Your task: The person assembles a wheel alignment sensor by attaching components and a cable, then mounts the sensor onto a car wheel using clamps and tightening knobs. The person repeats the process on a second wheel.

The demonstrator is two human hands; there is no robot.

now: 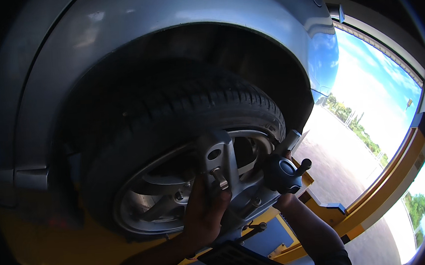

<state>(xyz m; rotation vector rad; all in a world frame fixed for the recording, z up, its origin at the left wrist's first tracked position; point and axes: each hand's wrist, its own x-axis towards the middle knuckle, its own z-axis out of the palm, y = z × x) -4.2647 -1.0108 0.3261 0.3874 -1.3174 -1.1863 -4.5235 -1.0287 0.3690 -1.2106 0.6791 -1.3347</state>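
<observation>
A silver-grey metal wheel clamp (229, 157) lies across the face of a car wheel, over the alloy rim (129, 213). My left hand (204, 214) is closed around the clamp's lower left side, beside a small shiny lever (220, 177). At the clamp's right end sits a dark round unit (280, 173) with a stubby knob (304, 165). My right hand (287, 202) reaches behind this unit and grips that end of the clamp; most of its fingers are hidden. The black tyre (191, 109) stands above both hands.
The silver car's fender (189, 11) arches over the wheel. Yellow lift parts (78, 250) run below it, and a yellow frame (388, 179) stands at the right. A dark handle (254, 232) juts out under the clamp. Beyond the opening is sunlit pavement (326, 144).
</observation>
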